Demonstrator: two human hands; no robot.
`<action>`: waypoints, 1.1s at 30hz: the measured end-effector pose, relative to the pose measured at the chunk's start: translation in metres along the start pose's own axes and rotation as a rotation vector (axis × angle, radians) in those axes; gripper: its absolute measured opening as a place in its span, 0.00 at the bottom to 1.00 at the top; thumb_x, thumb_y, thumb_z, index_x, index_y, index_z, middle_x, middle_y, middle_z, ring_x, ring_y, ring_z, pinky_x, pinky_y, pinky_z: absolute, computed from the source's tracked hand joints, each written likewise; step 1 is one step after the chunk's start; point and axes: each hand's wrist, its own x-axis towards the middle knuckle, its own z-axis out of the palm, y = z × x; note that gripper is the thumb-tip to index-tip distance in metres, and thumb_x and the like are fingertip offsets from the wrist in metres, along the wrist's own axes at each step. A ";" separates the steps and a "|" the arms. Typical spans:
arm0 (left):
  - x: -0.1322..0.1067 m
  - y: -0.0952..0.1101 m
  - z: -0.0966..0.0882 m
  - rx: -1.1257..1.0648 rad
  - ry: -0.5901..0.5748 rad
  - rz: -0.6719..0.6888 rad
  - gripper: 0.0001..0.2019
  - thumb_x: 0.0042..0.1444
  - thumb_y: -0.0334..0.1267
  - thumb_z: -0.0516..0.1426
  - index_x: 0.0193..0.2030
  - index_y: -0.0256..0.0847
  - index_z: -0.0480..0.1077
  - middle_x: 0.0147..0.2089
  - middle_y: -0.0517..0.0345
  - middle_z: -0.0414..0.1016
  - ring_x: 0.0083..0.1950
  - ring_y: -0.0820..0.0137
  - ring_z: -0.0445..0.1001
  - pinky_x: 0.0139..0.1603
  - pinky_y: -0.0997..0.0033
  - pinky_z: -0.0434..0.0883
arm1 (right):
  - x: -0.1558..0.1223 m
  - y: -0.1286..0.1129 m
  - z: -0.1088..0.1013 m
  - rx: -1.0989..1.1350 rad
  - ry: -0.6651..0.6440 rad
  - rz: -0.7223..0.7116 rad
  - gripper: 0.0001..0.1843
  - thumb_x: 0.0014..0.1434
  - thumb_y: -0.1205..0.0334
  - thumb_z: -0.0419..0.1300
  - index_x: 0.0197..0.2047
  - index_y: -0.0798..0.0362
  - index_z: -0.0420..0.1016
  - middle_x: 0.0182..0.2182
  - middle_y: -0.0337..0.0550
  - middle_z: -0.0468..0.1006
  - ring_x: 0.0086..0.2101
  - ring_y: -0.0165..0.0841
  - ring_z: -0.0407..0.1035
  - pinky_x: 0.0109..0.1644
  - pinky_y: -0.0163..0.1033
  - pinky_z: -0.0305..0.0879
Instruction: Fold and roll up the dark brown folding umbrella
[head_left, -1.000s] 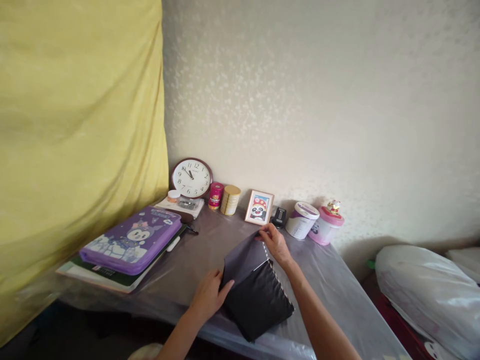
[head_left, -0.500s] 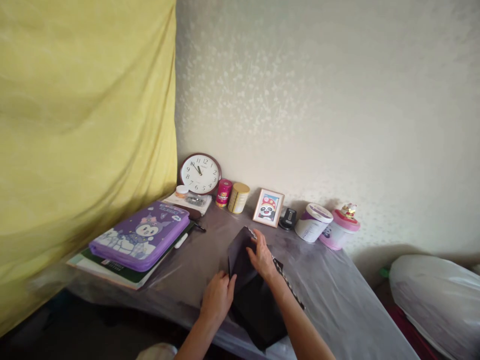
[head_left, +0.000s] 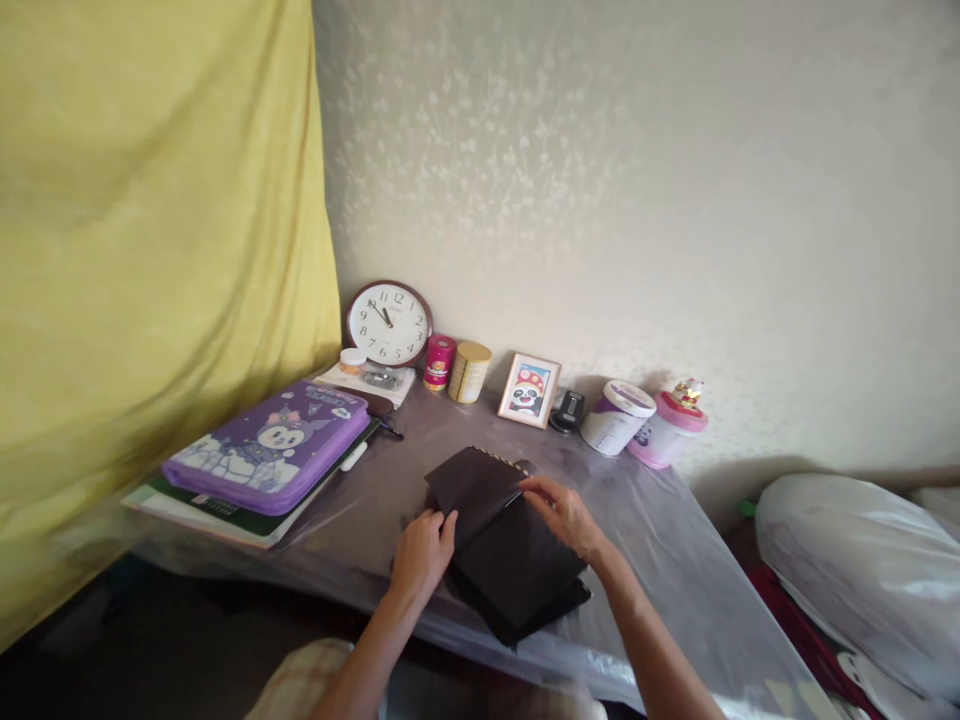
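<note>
A black folded, sheet-like item (head_left: 510, 560) lies at the table's front, with a thin light-and-dark patterned strip along its far edge. I cannot make out exactly what kind of thing it is. My left hand (head_left: 424, 548) is closed on its left edge, thumb on top. At the upper right, my right hand (head_left: 559, 510) pinches the edge of the same item between thumb and fingers. A flap stands slightly raised between the two hands, and the lower layers spread toward the front edge.
A purple zip case (head_left: 277, 450) rests on a green book (head_left: 161, 505) at the left. Along the wall stand a clock (head_left: 390, 322), a pink can (head_left: 439, 362), a yellow-lidded tin (head_left: 470, 372), a picture frame (head_left: 529, 390) and two tubs (head_left: 616, 420). A plastic-wrapped bundle (head_left: 847, 570) sits right.
The black item has been turned and its flap laid lower and wider. My right hand has shifted right and down to its edge; my left hand stays at the left edge. The view has shifted slightly.
</note>
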 end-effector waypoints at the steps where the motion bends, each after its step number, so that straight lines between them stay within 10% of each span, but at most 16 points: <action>1: 0.000 0.000 -0.001 -0.001 -0.001 -0.003 0.22 0.61 0.44 0.42 0.30 0.38 0.72 0.35 0.49 0.75 0.36 0.65 0.73 0.37 0.70 0.61 | -0.012 -0.003 -0.006 0.032 -0.042 0.008 0.11 0.58 0.56 0.52 0.41 0.48 0.72 0.36 0.40 0.77 0.37 0.35 0.71 0.42 0.39 0.67; 12: -0.006 0.001 -0.003 -0.012 0.019 -0.011 0.19 0.60 0.44 0.44 0.33 0.38 0.73 0.33 0.51 0.74 0.34 0.68 0.72 0.34 0.72 0.59 | -0.099 -0.027 0.001 -0.141 -0.210 -0.169 0.16 0.54 0.60 0.57 0.47 0.48 0.70 0.50 0.45 0.69 0.51 0.37 0.62 0.55 0.44 0.59; 33: -0.008 0.001 -0.006 -0.071 0.037 0.039 0.17 0.60 0.43 0.45 0.34 0.37 0.72 0.32 0.51 0.74 0.35 0.68 0.72 0.36 0.72 0.60 | -0.111 -0.040 0.019 -0.368 -0.095 -0.296 0.18 0.54 0.70 0.53 0.49 0.49 0.68 0.52 0.45 0.67 0.52 0.36 0.60 0.57 0.46 0.59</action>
